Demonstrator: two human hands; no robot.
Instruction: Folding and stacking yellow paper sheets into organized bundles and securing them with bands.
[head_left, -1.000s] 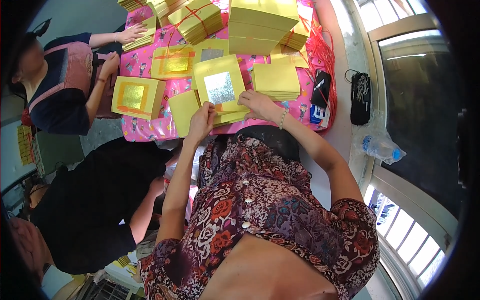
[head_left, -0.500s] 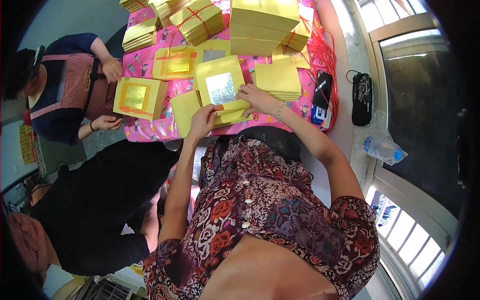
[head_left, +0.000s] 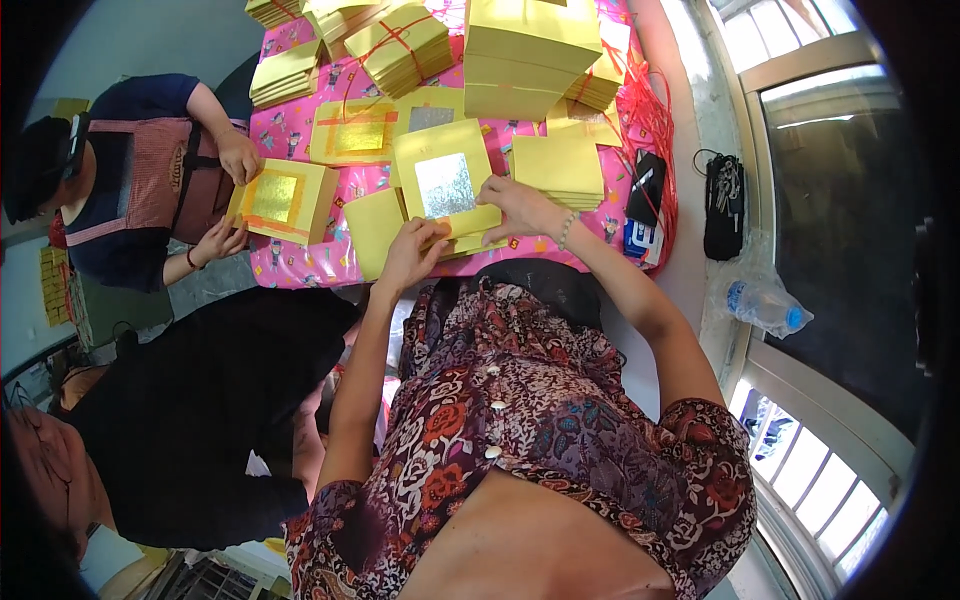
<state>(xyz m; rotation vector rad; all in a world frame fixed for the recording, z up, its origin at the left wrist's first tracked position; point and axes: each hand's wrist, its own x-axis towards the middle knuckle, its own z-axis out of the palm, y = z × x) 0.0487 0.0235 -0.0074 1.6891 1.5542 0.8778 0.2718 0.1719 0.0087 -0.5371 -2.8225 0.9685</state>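
A yellow paper sheet with a silver foil square lies tilted on a stack of yellow paper at the table's near edge. My left hand is closed on the sheet's near left corner, beside a short orange strip; its fingertips are partly hidden. On the right side, my right hand has its fingers against the sheet's edge, with the thumb spread apart near the stack. Another folded yellow paper lies left of the stack.
A co-worker's hands touch a yellow paper bundle at the left. A tall yellow stack and red-tied bundles stand behind. Red string hangs at the right, above a black phone. Another person sits close on my left.
The co-worker's hands have moved onto the yellow bundle at the left. My left fingers have shifted slightly at the sheet's near edge. My right thumb has spread a little farther from its fingers.
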